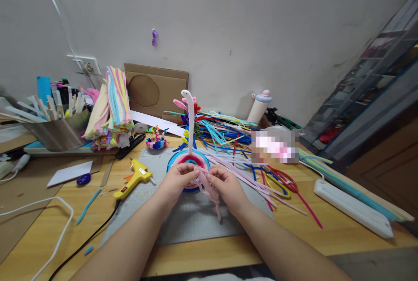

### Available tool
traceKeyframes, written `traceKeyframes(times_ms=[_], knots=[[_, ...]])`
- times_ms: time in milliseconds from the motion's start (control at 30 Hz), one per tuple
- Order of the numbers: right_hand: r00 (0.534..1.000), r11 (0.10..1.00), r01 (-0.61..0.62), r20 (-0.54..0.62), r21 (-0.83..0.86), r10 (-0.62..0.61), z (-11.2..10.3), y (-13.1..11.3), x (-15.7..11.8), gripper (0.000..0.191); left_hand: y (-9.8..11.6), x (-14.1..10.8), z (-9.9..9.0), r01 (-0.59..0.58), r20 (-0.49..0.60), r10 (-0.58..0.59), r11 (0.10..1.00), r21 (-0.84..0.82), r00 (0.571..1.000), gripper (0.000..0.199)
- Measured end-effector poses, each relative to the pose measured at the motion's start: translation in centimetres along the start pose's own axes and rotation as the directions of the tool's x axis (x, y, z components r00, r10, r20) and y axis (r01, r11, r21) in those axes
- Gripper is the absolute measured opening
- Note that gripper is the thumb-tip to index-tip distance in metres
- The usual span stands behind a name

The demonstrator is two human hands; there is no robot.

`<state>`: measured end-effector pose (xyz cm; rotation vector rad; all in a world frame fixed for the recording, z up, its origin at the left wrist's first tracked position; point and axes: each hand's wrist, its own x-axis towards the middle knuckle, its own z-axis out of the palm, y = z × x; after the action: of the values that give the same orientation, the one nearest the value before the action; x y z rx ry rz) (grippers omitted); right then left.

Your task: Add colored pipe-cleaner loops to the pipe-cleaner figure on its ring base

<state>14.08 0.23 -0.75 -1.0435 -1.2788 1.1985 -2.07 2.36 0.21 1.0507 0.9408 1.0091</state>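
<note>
"Two-handed hold?"
"I see left hand (174,181) and right hand (227,187) both pinching pink chenille strands (213,195) in front of the coiled disc (176,159), probably for steadiness."
"Hot-glue gun (135,180)?"
"Left of the disc, presumably for easy reach."

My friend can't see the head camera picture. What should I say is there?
A left hand and a right hand hold pink pipe cleaners over a gray mat. Behind them stands a white curved stem; a yellow hot glue gun lies to their left.

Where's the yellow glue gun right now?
In the head view, the yellow glue gun lies left of the left hand, at the left edge of the grey mat.
</note>
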Motion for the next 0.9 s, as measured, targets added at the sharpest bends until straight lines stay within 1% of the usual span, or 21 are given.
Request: traceKeyframes(times_ms=[67,100,167,233,367,433,500,567,633,700,733,800,900], knots=[[0.999,0.999,0.049,0.015,0.015,-0.049,-0.1,-0.2,-0.1,0.017,0.1,-0.1,0.0,-0.041,-0.012,0.041,0.999,0.007,0.999,0.022],[0.999,0.998,0.043,0.031,0.043,-0.045,-0.1,-0.3,-0.2,0.016,0.1,-0.2,0.1,-0.056,-0.007,0.056,0.998,0.003,0.998,0.021],[0.998,0.993,-0.012,0.064,0.119,0.004,0.0,-0.5,-0.4,0.014,0.3,-0.4,0.2,-0.074,0.008,0.074,0.997,-0.006,0.997,0.022],[0.992,0.978,-0.09,0.105,0.19,0.071,0.2,-0.7,-0.6,0.013,0.6,-0.7,0.4,-0.091,-0.003,0.091,0.996,0.007,0.996,0.023],[0.948,0.899,-0.28,0.241,0.336,0.206,0.5,-1.0,-0.8,0.019,1.1,-1.0,0.5,-0.13,-0.038,0.131,0.991,0.03,0.991,0.021],[0.937,0.844,-0.323,0.268,0.428,0.223,0.5,-1.1,-0.8,0.022,1.2,-1.0,0.5,-0.117,-0.035,0.116,0.993,-0.021,0.993,0.019],[0.934,0.8,-0.337,0.282,0.496,0.219,0.4,-1.1,-0.8,0.022,1.3,-1.0,0.4,-0.073,-0.014,0.072,0.992,-0.105,0.997,0.017],[0.911,0.772,-0.385,0.344,0.506,0.229,0.3,-1.0,-0.7,0.02,1.4,-1.0,0.3,-0.009,0.033,0.015,0.985,-0.173,0.999,0.018],[0.86,0.74,-0.467,0.442,0.484,0.254,0.2,-0.7,-0.6,0.023,1.4,-1.0,0.3,0.051,0.092,-0.035,0.982,-0.184,0.995,0.019],[0.815,0.696,-0.532,0.515,0.483,0.265,0.1,-0.4,-0.6,0.024,1.4,-1.0,0.2,0.063,0.12,-0.045,0.986,-0.152,0.992,0.021],[0.802,0.676,-0.551,0.534,0.489,0.267,0.1,-0.3,-0.6,0.024,1.3,-1.0,0.2,0.057,0.12,-0.041,0.99,-0.131,0.992,0.022],[0.794,0.653,-0.566,0.547,0.503,0.266,0.1,0.0,-0.7,0.023,1.1,-1.0,0.2,0.04,0.114,-0.029,0.995,-0.096,0.993,0.023],[0.807,0.656,-0.551,0.528,0.516,0.263,0.2,0.1,-0.7,0.023,1.0,-1.0,0.4,0.033,0.129,-0.024,0.997,-0.069,0.991,0.019]])
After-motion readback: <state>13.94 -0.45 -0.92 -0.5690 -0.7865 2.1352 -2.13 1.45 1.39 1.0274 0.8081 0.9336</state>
